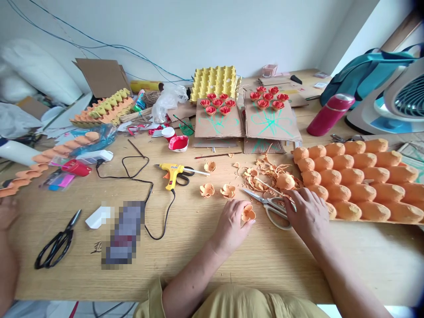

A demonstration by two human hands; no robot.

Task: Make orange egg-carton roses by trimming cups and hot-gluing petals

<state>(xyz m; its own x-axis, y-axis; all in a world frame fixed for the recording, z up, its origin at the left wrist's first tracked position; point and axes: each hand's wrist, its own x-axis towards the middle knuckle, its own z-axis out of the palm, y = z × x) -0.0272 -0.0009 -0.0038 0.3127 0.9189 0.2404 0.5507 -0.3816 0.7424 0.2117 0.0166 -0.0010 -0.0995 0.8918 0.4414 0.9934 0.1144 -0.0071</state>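
Note:
My left hand (232,227) is closed, pinching a small orange egg-carton flower (248,213) with rounded petals. My right hand (306,216) has its fingers curled around the end of a thin pale stick (270,186), which points left over the scraps. Light-handled scissors (274,205) lie under and beside the right fingertips, blades toward the left. Three loose orange flowers (228,191) sit on the table beyond my left hand. Behind the scissors lies a heap of orange trimmings (265,170) with a cut egg-carton cup (285,180) in it.
An orange egg tray (351,181) borders my right hand. A yellow glue gun (172,174), black scissors (58,243) and a blurred dark object (124,232) lie left. Cardboard pieces with red flowers (217,119), a red bottle (331,114) and a fan stand behind. Another person's hand (7,212) rests far left.

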